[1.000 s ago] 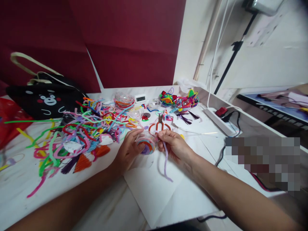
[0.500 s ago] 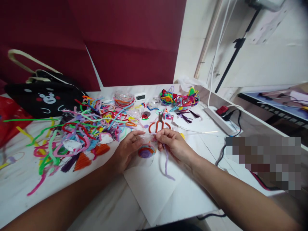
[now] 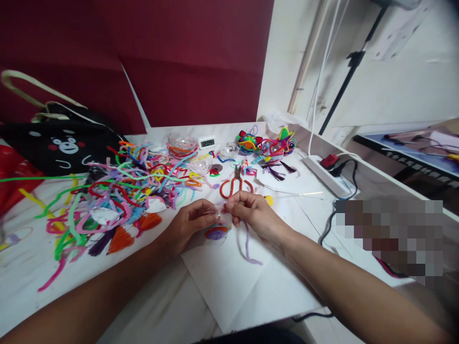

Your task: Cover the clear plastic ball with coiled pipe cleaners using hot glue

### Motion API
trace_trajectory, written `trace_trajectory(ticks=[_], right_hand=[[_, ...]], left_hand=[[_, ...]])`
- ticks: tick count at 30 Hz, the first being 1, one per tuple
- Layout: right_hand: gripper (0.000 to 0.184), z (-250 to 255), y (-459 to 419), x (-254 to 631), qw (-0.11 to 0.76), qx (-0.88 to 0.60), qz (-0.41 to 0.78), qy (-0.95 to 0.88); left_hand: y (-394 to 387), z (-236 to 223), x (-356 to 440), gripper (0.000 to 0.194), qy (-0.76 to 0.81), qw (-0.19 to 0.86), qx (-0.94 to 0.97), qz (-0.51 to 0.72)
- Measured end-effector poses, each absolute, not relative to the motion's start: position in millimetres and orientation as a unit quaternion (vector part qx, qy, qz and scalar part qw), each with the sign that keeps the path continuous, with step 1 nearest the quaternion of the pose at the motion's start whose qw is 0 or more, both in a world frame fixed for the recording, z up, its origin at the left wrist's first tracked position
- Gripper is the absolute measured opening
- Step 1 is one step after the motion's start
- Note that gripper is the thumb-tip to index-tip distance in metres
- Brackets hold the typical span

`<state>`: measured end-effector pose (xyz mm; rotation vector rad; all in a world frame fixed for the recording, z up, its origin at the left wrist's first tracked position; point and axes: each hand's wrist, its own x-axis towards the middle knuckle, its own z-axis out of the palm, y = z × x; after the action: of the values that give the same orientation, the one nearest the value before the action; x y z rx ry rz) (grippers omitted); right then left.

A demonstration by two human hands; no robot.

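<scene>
My left hand (image 3: 190, 224) and my right hand (image 3: 251, 215) meet over a white sheet of paper (image 3: 247, 282), fingertips pinched together. Between them sits a small clear dome wound with coloured pipe cleaners (image 3: 216, 232), orange and purple showing. A lilac pipe cleaner (image 3: 246, 246) hangs from my right fingers and curls onto the paper. My left fingers pinch the dome's top edge. Red-handled scissors (image 3: 234, 184) lie just beyond my hands.
A tangled heap of coloured pipe cleaners (image 3: 118, 196) covers the table's left half. A black bear-face bag (image 3: 60, 145) stands behind it. Finished colourful figures (image 3: 265, 145), a small digital clock (image 3: 207, 142) and clear domes sit at the back. A white power strip (image 3: 326, 174) lies right.
Both hands have shifted slightly down and left, fingertips coming closer together. The wound dome now lies lower, below the fingers, and the lilac pipe cleaner's tail has moved a little.
</scene>
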<state>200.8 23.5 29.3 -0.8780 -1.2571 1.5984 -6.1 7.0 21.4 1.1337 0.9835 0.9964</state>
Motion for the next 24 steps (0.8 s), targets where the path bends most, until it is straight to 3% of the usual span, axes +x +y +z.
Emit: trace_trajectory(ticks=[11,15,18,24], right_hand=[[0.031,26.8,25.9,202.9,0.444,-0.357,0.636,-0.52],[0.025,24.1,36.1,215.5,0.454,-0.437,0.477,-0.612],[0.023,22.6,39.6,221.6,0.408,-0.481,0.343,-0.696],[0.013,23.5,25.4,212.6,0.323,-0.458,0.307,-0.77]], left_hand=[[4.8,21.6,-8.3,0.043,0.461,0.596,0.527,0.392],[11.4,18.4,-13.2,0.04,0.463,0.61,0.447,0.463],[22.2,15.0,-21.2,0.039,0.453,0.597,0.419,0.513],[39.3,6.0,-29.5,0.036,0.419,0.582,0.386,0.58]])
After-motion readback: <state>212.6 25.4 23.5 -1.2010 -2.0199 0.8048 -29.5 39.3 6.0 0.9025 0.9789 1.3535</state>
